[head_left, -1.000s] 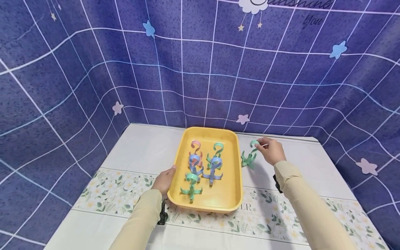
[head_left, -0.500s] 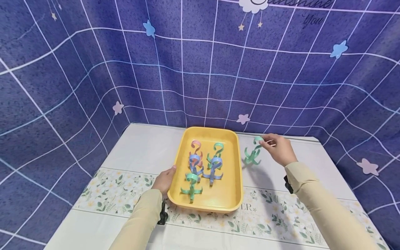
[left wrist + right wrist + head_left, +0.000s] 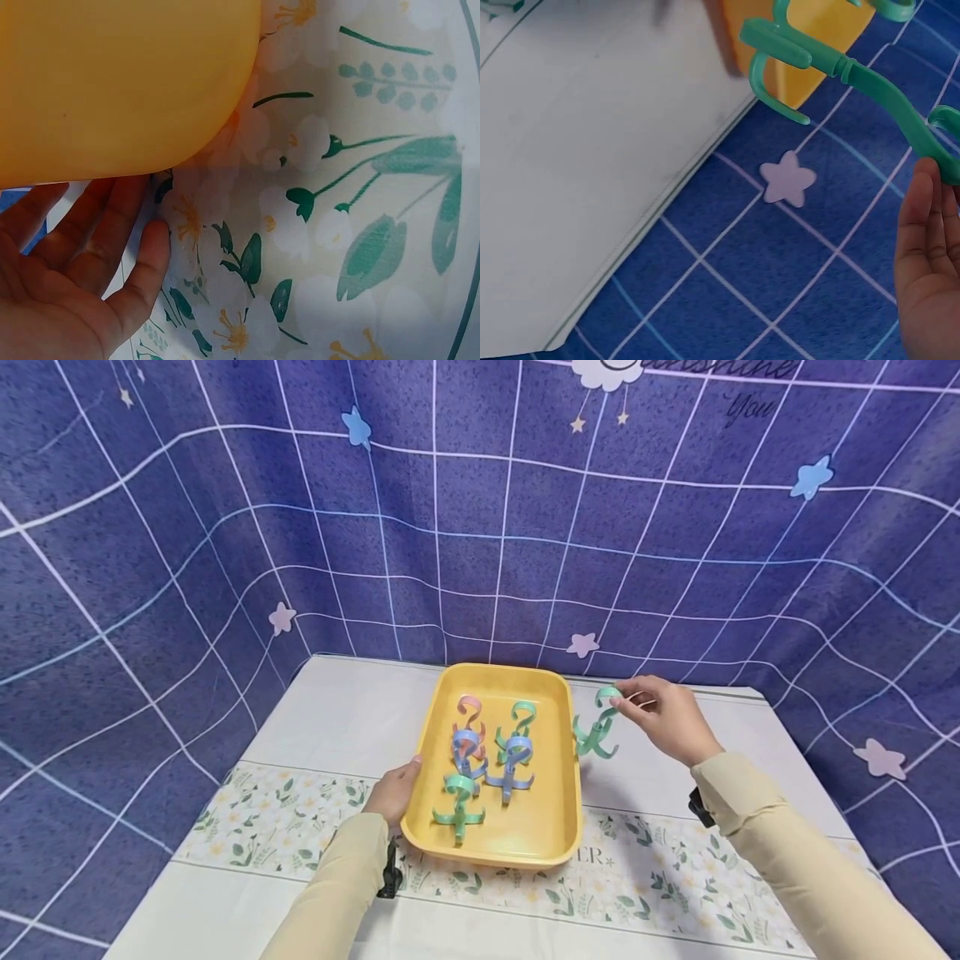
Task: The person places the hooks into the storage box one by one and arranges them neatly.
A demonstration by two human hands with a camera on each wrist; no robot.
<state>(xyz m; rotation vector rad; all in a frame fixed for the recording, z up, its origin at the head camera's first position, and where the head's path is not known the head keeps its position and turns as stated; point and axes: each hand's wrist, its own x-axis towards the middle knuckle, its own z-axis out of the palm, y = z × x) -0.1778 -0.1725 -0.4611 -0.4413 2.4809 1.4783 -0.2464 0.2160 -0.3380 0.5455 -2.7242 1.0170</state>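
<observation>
My right hand [image 3: 663, 714] pinches the curved top of a green plastic claw hook [image 3: 597, 737] between thumb and fingers. The hook hangs upright with its claws spread at the bottom, just beside the right rim of the yellow tray [image 3: 525, 847]; one claw overlaps that rim in the head view. In the right wrist view the hook's stem [image 3: 885, 97] runs up and left from my fingertips. My left hand [image 3: 393, 793] rests at the tray's left side. The left wrist view shows its fingers [image 3: 97, 225] fairly straight, reaching up to the tray's edge, with the thumb apart.
Inside the tray stand similar claw hooks: a pink one [image 3: 470, 710], two blue ones, the nearer right one [image 3: 510, 777] among them, a green one [image 3: 523, 714] behind and another green one [image 3: 460, 818] in front. A blue star-patterned curtain [image 3: 480, 560] hangs behind the table [image 3: 315, 710].
My right hand has raised the green hook off the table, going right at first and then back left toward the tray's rim. The left hand and tray have stayed put.
</observation>
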